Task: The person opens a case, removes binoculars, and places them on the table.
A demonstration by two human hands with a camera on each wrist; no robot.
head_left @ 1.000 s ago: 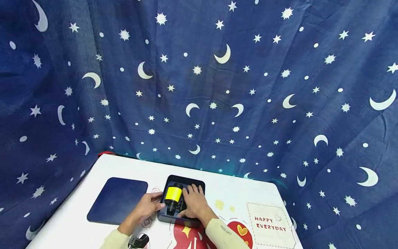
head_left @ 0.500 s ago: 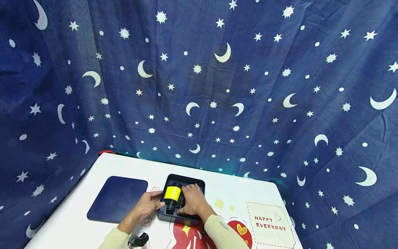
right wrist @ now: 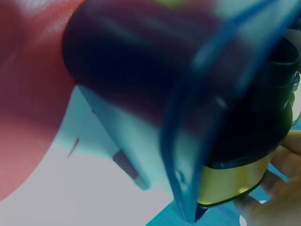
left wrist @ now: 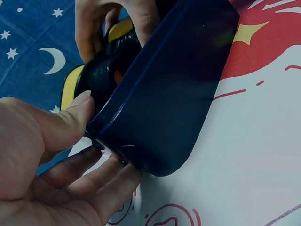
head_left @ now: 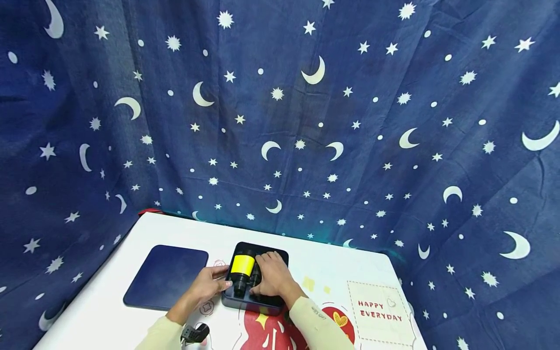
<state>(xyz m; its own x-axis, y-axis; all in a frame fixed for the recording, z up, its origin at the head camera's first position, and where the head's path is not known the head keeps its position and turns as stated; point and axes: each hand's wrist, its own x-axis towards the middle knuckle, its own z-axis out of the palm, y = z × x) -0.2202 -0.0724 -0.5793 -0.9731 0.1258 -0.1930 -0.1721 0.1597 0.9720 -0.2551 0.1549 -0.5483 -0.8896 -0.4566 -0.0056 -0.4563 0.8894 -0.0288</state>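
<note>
A pair of black and yellow binoculars [head_left: 242, 265] sits in a dark blue box [head_left: 236, 303], its barrels side by side. My right hand [head_left: 275, 274] grips the right barrel, thumb toward me and fingers over the far side, hiding most of that barrel. On the box's left side, my left hand [head_left: 207, 284] pinches the wall. The left wrist view shows the thumb of that left hand [left wrist: 47, 150] at the rim and its fingers under the box's [left wrist: 164, 94] outer wall. In the right wrist view, the binoculars' yellow band [right wrist: 235, 181] shows beyond the rim.
A flat dark blue lid [head_left: 166, 277] with rounded corners lies left of the box. The white tablecloth [head_left: 332, 262] carries red prints and lettering on the right. A dark blue curtain [head_left: 280, 121] with moons and stars hangs behind the table.
My right hand and the binoculars have risen slightly relative to the box. The left hand stays at the box's left wall. The whole head view has shifted a little.
</note>
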